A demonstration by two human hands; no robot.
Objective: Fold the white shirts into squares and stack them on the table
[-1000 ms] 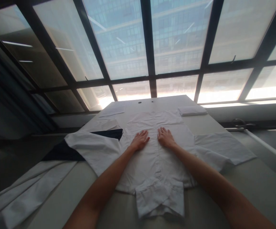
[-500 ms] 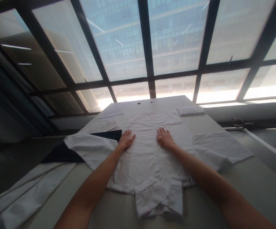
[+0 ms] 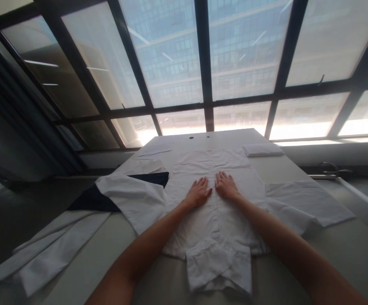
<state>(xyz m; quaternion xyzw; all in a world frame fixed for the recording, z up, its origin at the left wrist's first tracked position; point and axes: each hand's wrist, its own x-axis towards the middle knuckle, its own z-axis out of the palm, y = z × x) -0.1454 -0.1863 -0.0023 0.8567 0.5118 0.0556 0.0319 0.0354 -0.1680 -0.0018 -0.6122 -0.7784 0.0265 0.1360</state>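
At the left of the frame, navy cloth (image 3: 91,198) lies among white fabric (image 3: 133,195). At centre, the left hand (image 3: 198,192) rests palm down, fingers extended, on a white garment (image 3: 214,216) spread across the middle and lower centre. Just right, the right hand (image 3: 226,185) presses equally flat; neither grasps anything. Right of centre lies a folded white cloth (image 3: 263,150).

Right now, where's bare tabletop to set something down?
Far end, beyond the white garment: tabletop between flat white sheet and folded white cloth. Near right: outside the right forearm. Crowded: centre, with left hand and right hand on the garment; left, navy cloth and white fabric.
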